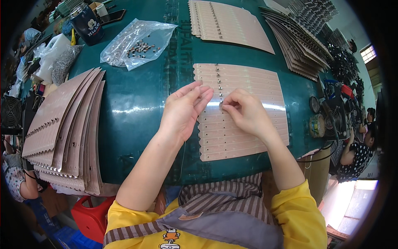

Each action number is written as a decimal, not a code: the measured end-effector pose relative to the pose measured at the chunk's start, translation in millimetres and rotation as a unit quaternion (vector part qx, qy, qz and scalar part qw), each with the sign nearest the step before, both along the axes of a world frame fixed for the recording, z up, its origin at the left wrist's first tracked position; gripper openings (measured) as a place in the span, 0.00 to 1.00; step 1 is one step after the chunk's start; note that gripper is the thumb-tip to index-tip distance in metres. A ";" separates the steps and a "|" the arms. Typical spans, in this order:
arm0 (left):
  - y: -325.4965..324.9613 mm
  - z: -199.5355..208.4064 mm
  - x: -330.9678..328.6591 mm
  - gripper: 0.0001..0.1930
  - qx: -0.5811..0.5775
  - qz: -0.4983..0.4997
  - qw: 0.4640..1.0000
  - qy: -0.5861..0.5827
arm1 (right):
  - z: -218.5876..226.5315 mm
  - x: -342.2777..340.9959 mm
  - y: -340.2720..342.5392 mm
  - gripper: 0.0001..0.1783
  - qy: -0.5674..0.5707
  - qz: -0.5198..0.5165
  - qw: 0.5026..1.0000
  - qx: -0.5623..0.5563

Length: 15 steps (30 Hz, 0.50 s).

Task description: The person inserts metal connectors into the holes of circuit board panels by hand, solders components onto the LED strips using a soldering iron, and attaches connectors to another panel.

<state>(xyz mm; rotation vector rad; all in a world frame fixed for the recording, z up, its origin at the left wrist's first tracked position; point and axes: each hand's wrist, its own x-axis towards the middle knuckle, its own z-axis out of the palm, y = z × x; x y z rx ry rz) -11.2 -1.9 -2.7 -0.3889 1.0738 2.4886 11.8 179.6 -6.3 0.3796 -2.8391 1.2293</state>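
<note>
A pinkish-brown flat board point(253, 120) with scalloped edges and rows of lines lies on the table in front of me. Small metal parts point(218, 75) sit in a column of its holes from the far edge down to my fingers; holes nearer me are bare. My right hand point(244, 112) pinches at that column, its thumb and forefinger closed on a small metal part mostly hidden by the fingertips. Just left of it, my left hand point(184, 106) hovers over the board's left edge, palm turned inward and fingers curled together; what lies in them cannot be made out.
A clear plastic bag point(139, 43) with loose small parts lies at the far left of the green table point(137, 95). Board stacks stand at left point(62, 124), far middle point(232, 25) and far right point(294, 41). A dark bottle point(87, 25) and a roll of tape point(317, 125) flank these.
</note>
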 end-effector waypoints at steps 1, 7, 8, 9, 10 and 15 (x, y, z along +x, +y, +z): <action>0.0 1.2 0.1 0.21 -0.006 -0.003 1.000 -0.005 | -0.1 0.0 0.5 0.03 -0.001 0.004 1.000 0.010; -2.0 -5.7 0.8 0.17 -0.022 0.005 0.999 -0.027 | -4.1 2.4 -0.8 0.03 0.047 0.017 0.999 0.015; -2.3 -8.9 0.5 0.16 -0.017 0.009 1.000 -0.022 | -5.3 4.0 -0.6 0.03 0.077 0.029 0.996 0.028; -1.7 -8.2 0.7 0.16 -0.017 0.009 1.000 -0.022 | -6.7 6.5 -1.5 0.03 0.076 0.030 0.996 0.028; -0.6 -6.2 1.1 0.16 -0.021 0.017 0.999 -0.028 | -8.3 9.5 -2.9 0.03 0.105 0.026 0.993 0.042; 1.3 -1.8 1.9 0.15 -0.019 0.009 0.999 -0.038 | -10.1 12.0 0.7 0.04 0.144 0.015 0.988 0.045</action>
